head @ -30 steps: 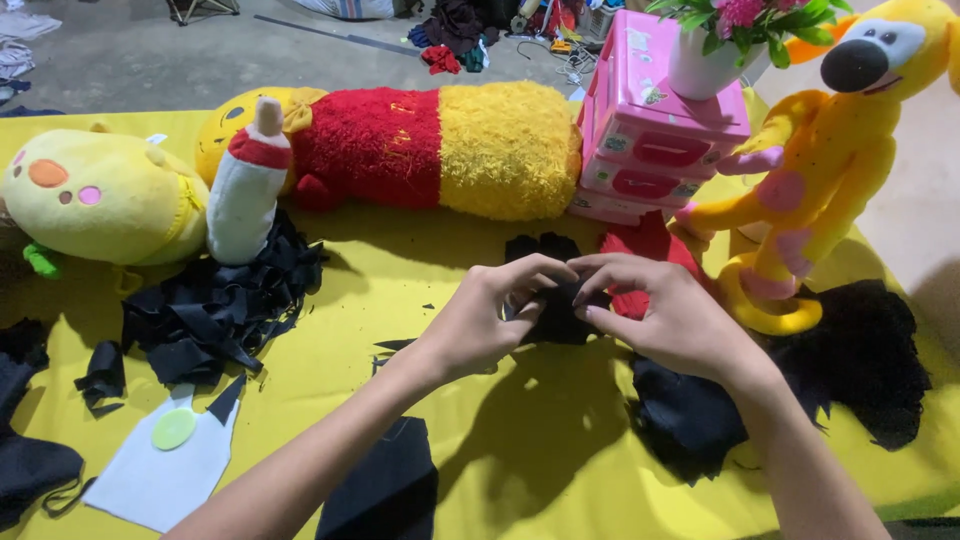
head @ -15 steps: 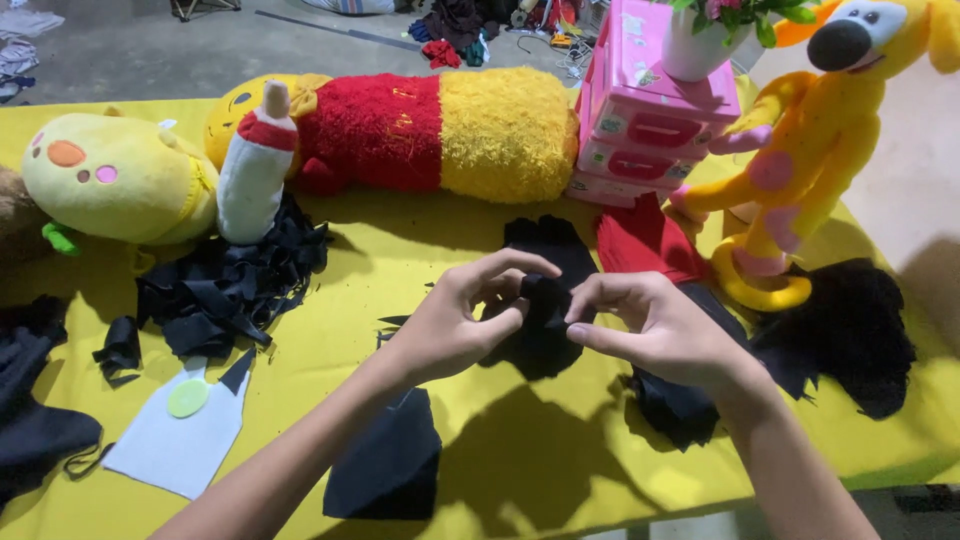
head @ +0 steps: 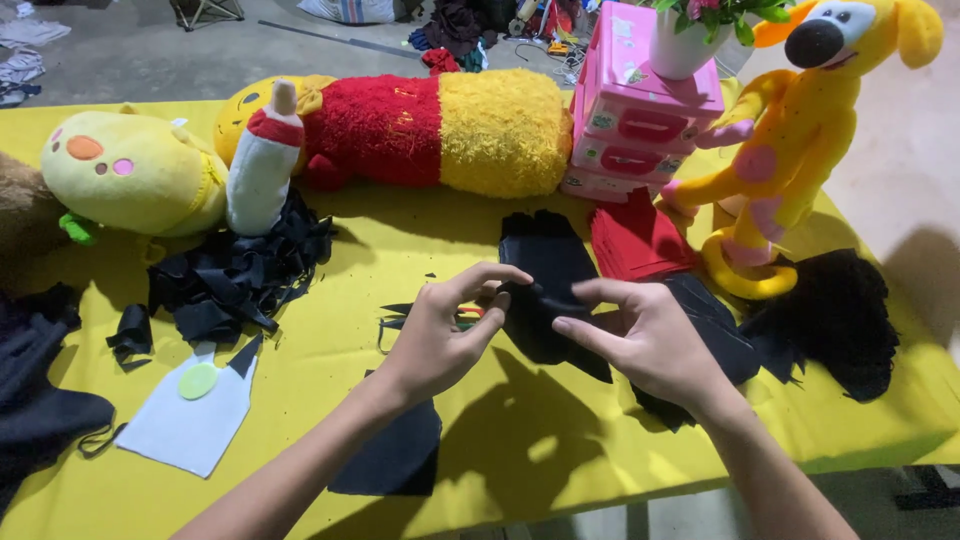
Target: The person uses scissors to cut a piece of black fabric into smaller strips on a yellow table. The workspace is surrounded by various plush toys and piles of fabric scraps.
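Both my hands meet over the middle of a yellow table [head: 330, 330]. My left hand [head: 445, 335] and my right hand [head: 645, 335] pinch a small piece of black fabric [head: 535, 292] between fingertips, just above a larger black felt piece [head: 550, 260] lying flat. A hint of red and green shows under my left fingers, too small to identify. A black felt cut-out [head: 395, 455] lies below my left wrist.
A heap of black fabric scraps [head: 235, 275], a pale blue felt shape with a green dot [head: 195, 420], red felt sheets [head: 635, 240], a pink box stack [head: 640, 110], a red-and-yellow plush roll [head: 440, 130], a yellow plush head [head: 130, 170], a yellow plush dog [head: 800, 130], black fur [head: 835, 315].
My hands have drawn slightly apart and lower over the table, still pinching the black piece. The view has shifted a little, showing more of the table's left side.
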